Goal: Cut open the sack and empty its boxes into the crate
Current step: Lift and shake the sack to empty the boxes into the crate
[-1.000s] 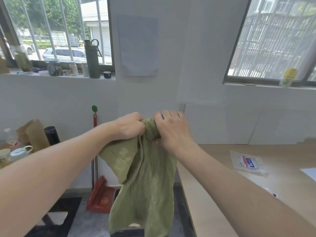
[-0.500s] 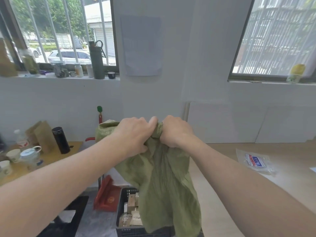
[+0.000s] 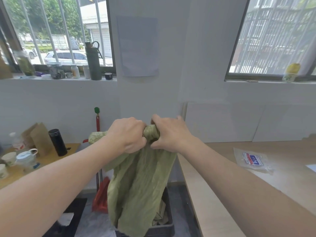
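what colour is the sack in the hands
Olive green, plain; the sack shows best in the head view, the only one.

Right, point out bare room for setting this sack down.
The light counter is bare behind the plastic packet and left of it. The wooden table on the left is crowded with a flask, paper bag and cups.

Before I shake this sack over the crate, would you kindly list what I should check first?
1. Left hand grips the bunched top of the sack: ok.
2. Right hand grips the same bunch: ok.
3. Sack hangs over the crate: ok.
4. Boxes lie inside the crate: ok, a few show beside the cloth.
5. Sack fully emptied: cannot tell; it hangs limp, but its inside is hidden.
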{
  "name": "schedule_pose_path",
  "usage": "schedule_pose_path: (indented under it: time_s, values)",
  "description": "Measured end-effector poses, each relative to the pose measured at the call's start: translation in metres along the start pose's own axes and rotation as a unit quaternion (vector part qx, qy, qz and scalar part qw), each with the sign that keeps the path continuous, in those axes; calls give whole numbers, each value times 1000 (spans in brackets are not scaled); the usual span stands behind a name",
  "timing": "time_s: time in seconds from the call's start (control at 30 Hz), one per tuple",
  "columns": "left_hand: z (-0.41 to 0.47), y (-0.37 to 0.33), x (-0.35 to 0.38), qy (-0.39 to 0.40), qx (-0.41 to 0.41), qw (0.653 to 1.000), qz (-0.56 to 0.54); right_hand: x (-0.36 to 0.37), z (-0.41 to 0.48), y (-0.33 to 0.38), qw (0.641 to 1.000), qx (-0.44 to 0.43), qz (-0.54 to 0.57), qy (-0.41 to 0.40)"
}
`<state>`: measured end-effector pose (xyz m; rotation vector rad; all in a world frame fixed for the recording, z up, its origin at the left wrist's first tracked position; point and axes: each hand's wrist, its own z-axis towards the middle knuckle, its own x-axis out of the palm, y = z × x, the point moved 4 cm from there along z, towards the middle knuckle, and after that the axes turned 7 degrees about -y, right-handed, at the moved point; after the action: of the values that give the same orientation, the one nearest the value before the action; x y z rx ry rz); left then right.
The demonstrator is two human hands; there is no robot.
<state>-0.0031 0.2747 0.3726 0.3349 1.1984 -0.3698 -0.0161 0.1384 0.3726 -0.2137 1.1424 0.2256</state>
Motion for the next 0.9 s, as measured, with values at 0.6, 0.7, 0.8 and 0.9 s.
schedule_pose_path:
  time_s: [0.6,0.7,0.8,0.9]
  values:
    - [2,11,-11,33,62,991,-113,-8,2,-4,998,39,6,-41]
    - [-5,9,-10,-107,82,991,27,-6,10,-12,987,134,86,13]
    - [-11,10,-8,-187,64,978,60,-5,19,-10,974,164,148,54]
    - [-12,19,-9,-179,29,983,34,-3,24,-4,966,157,186,87]
